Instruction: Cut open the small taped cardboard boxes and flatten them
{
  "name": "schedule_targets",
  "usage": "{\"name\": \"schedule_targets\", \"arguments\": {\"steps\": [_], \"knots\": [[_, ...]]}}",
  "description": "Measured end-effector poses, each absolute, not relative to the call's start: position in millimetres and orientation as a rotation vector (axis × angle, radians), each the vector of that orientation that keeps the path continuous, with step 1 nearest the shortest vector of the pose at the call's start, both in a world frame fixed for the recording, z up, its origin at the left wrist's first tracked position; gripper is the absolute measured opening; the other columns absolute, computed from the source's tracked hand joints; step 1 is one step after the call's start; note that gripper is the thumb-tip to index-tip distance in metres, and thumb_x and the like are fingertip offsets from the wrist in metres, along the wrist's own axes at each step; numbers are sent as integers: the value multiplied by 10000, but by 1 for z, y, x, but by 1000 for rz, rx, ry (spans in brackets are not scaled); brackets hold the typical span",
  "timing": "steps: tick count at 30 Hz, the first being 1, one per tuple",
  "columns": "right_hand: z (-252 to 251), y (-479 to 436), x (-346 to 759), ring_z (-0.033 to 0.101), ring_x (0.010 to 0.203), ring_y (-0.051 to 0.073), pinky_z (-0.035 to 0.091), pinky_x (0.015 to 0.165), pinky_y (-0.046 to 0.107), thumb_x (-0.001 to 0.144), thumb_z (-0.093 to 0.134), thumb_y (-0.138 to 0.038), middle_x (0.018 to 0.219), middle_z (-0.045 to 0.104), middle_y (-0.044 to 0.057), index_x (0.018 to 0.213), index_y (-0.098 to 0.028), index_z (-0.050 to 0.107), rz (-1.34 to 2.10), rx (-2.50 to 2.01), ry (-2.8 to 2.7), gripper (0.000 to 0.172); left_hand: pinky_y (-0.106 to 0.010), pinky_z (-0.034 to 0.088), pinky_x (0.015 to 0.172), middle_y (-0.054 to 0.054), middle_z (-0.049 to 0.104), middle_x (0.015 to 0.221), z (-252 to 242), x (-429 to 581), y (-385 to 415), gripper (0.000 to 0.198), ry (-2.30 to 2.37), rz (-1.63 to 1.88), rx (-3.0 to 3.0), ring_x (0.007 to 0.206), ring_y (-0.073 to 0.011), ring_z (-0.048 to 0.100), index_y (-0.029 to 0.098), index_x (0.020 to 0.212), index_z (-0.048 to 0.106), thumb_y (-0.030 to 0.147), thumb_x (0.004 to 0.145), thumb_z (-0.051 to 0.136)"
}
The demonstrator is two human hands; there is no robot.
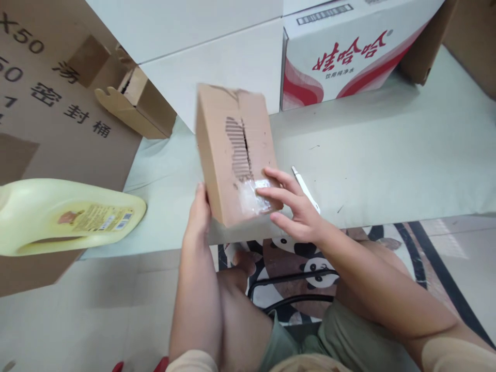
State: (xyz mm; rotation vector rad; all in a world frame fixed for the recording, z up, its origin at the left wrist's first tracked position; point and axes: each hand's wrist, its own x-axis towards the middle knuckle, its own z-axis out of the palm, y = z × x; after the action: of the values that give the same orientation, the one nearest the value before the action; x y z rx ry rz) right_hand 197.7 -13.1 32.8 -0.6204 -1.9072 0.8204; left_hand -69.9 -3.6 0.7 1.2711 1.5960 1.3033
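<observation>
A small brown cardboard box (228, 150) is held up over the near edge of a pale table (387, 155). Its top face is torn along the seam, showing the corrugation, with a patch of clear tape (251, 199) at the near end. My left hand (198, 214) grips the box's left side from below. My right hand (292, 206) lies on the right near corner, fingers stretched out and pressing on the tape. A white utility knife (306, 188) lies on the table just right of my right hand.
A pale yellow plastic jug (65, 214) lies on its side at the left, on a big brown carton (50, 103) with black print. White boxes (217, 57) and a red-and-white carton (349, 51) stand at the back. A small open brown box (135, 101) sits back left.
</observation>
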Motion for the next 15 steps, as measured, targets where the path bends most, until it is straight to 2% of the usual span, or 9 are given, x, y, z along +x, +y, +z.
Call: {"name": "schedule_targets", "arguments": {"steps": [2,4,6,8,9,11,13,15], "knots": [[30,-11,200,459,1428,283,392,1185,513,976,518,-352,1520,479,110,1381,-290,587,803,-695,-1866,415,-393,586,605,-111,746,801,2,-69,-3,530,1668,1071,1206,706,-263,690,176,1059,753,639,888,559],[24,-9,203,512,1379,282,429,1153,518,976,515,-346,1465,532,123,1311,-271,632,799,-737,-1840,362,-419,606,717,-135,764,957,7,-70,-3,564,1709,1026,1224,858,-291,716,180,1181,711,608,816,679],[20,-8,204,533,1358,281,455,1129,509,977,506,-354,1447,548,127,1247,-258,665,803,-733,-1854,328,-452,589,891,-147,700,1259,15,-68,-2,672,1654,1253,1323,1133,-315,674,237,1322,628,624,779,710],[17,-8,203,535,1358,277,478,1109,489,972,499,-364,1441,555,130,1228,-246,667,788,-721,-1882,328,-476,526,1039,-100,531,1509,25,-62,-2,655,1468,1495,1499,1373,-316,526,321,1367,584,654,808,655],[16,-8,203,560,1324,269,501,1081,472,970,491,-362,1420,571,131,1219,-240,662,768,-747,-1883,326,-483,476,1109,-72,485,1550,30,-58,-2,582,1356,1503,1631,1446,-314,446,337,1323,620,644,829,636],[16,-6,205,654,1137,244,559,959,435,960,471,-340,1306,631,131,1172,-229,658,675,-950,-1848,303,-488,380,1199,-48,504,1517,38,-50,-3,400,1263,1386,1864,1457,-308,425,328,1169,714,579,872,621],[17,-2,211,679,942,242,572,803,420,941,477,-338,1187,664,134,1161,-215,645,535,-1351,-1811,304,-496,363,1212,-51,525,1466,41,-43,-4,348,1252,1337,1930,1418,-303,462,319,1118,734,548,911,572],[18,3,220,674,862,275,545,686,419,917,515,-405,1137,670,150,1221,-202,621,462,-1756,-1873,381,-506,376,1203,-62,534,1425,40,-40,-5,360,1291,1326,1925,1388,-303,480,312,1118,731,551,919,550]]}}
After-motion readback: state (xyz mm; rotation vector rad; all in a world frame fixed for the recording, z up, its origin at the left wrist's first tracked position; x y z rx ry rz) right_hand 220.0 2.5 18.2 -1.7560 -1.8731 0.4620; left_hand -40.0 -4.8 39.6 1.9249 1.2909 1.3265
